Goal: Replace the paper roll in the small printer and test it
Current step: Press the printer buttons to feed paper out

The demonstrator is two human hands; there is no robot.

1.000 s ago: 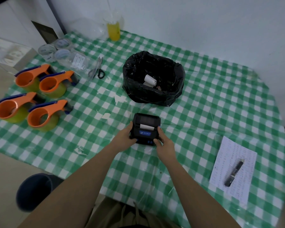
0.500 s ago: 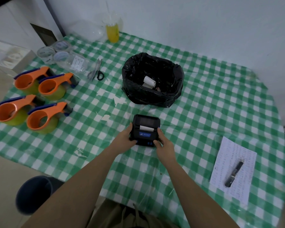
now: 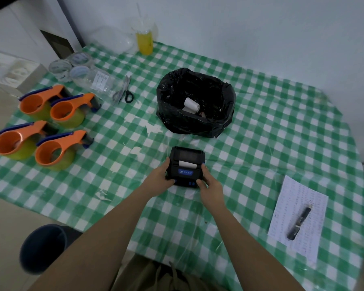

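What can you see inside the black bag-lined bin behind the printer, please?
Inside the black bag-lined bin a white paper roll lies near the middle, with a small pale scrap beside it. The bag's dark folds hide the rest of the bottom.

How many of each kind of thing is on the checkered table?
Orange tape dispensers: 4
Clear tape rolls: 3
Scissors: 1
Yellow drink cup: 1
Black bag bin: 1
Printer: 1
Written paper sheet: 1
Pen: 1
Total: 13
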